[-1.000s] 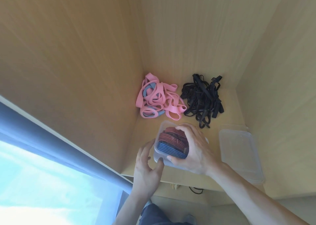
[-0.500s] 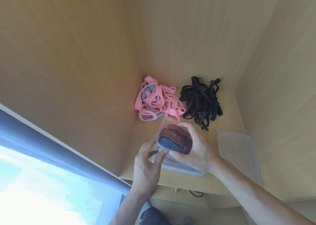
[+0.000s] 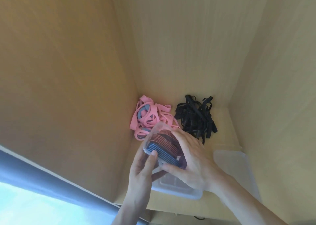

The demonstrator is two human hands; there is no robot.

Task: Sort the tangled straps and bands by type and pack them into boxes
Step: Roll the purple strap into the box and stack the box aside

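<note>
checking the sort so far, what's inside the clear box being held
Striped bands, red and blue, stacked on edge in the clear box. The right hand grips them and hides their right side and whatever lies beneath.

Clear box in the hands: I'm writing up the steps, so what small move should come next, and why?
Probably press the striped bands down flat into the clear box. The right hand grips the bundle at the tilted box's mouth, while the left hand holds its rim. The lid lies apart on the right, so closing seems to come after.
</note>
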